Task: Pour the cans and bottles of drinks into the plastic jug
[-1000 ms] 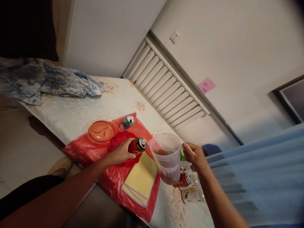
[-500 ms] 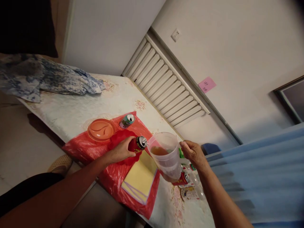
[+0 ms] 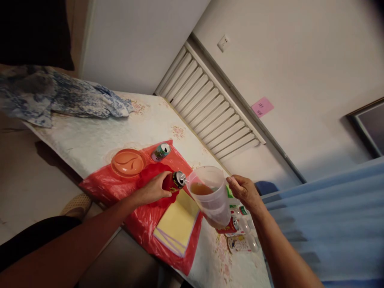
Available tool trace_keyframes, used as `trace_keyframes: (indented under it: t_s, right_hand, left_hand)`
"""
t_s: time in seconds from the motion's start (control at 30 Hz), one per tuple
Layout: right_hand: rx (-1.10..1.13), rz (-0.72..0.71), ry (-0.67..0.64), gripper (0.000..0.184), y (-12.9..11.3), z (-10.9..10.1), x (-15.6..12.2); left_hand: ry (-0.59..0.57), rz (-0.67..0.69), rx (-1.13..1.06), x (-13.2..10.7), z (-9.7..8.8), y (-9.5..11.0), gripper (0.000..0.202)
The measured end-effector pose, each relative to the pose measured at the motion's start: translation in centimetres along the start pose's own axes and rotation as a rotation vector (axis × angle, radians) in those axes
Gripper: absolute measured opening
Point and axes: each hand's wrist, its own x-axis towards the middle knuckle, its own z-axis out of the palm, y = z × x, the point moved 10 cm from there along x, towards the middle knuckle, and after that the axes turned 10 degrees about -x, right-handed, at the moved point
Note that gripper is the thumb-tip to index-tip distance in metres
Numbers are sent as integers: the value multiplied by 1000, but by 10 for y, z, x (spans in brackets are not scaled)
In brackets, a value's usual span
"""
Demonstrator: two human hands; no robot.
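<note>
My left hand [image 3: 153, 189] is wrapped round a red drink can [image 3: 173, 182] that stands on a red plastic bag [image 3: 99, 186]. My right hand [image 3: 243, 192] grips the handle of a clear plastic jug [image 3: 211, 196] holding brown liquid. The jug is tilted, and its spout touches the can's open top. A second red can [image 3: 229, 227] lies on the table just below the jug.
An orange plate [image 3: 128, 162] and a green can [image 3: 161, 152] sit on the red bag, with yellow sheets [image 3: 177, 224] beside them. Clear bottles [image 3: 241, 240] lie near the table's right end. A blue patterned cloth [image 3: 60, 96] covers the far left. A slatted radiator cover [image 3: 207, 104] lines the wall.
The jug has moved left and tipped until its spout meets the top of the red can. My left hand keeps the can in place.
</note>
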Motion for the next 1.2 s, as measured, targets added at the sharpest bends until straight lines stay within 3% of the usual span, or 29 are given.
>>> trace_keyframes:
  t_s: [1.2]
  right_hand:
    - [-99, -25, -35, 56, -9, -1, 8]
  left_hand:
    - [26, -14, -25, -2, -2, 1, 58]
